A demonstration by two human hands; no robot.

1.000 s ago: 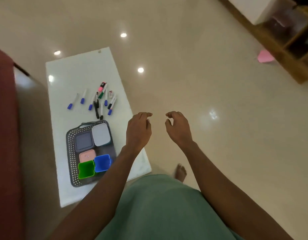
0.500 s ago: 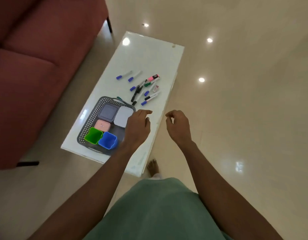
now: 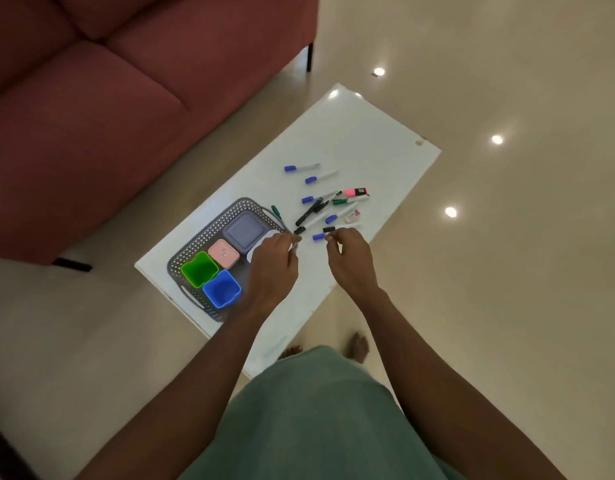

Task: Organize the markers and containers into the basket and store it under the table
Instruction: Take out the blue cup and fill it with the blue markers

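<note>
A dark red sofa (image 3: 108,116) fills the far left of the room, its seat cushions split by a seam. It stands on thin black legs, one (image 3: 309,57) at its far right corner and another (image 3: 72,265) nearer on the left. The glossy beige floor (image 3: 506,306) spreads out to the right and mirrors three round ceiling lights (image 3: 496,139). Nearest of all hangs the person's green garment (image 3: 316,420), with a bare foot (image 3: 358,346) showing just beyond its hem and the toes of the other foot (image 3: 290,351) just left of it.
</note>
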